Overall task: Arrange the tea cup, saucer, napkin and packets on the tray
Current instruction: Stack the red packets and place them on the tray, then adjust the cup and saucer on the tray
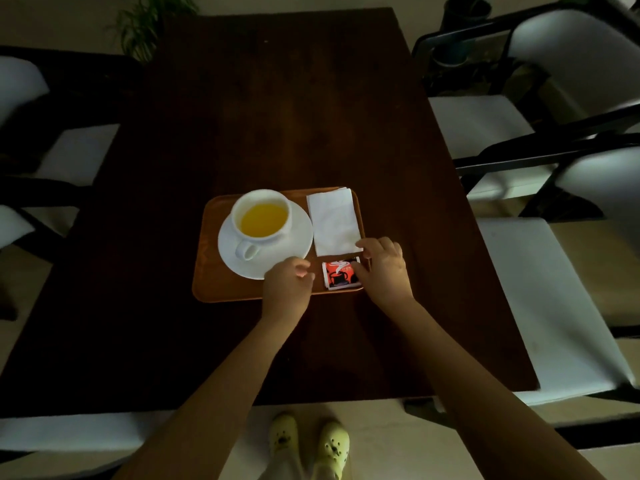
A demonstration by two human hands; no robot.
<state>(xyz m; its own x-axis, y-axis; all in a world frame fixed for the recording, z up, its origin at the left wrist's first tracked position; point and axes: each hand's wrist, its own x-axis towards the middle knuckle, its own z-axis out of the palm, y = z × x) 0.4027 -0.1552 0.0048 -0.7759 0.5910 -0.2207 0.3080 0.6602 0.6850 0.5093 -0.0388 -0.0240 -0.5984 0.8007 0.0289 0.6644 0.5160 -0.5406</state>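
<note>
An orange-brown tray [214, 278] lies on the dark table. On its left half a white cup [261, 220] of yellow liquid stands on a white saucer [298, 237]. A folded white napkin [334, 221] lies in the tray's far right part. Below it rest red-and-black packets [340, 274] in the near right corner. My right hand [384, 268] touches the packets' right edge with its fingertips, and a finger rests on the napkin's near corner. My left hand [285, 285] hovers just left of the packets, over the saucer's near rim, fingers curled and holding nothing.
The dark wooden table [277, 116] stretches away from me. White-cushioned chairs [554, 299] with black frames stand on both sides and at the near edge. Potted plants [149, 26] stand beyond the table's far end.
</note>
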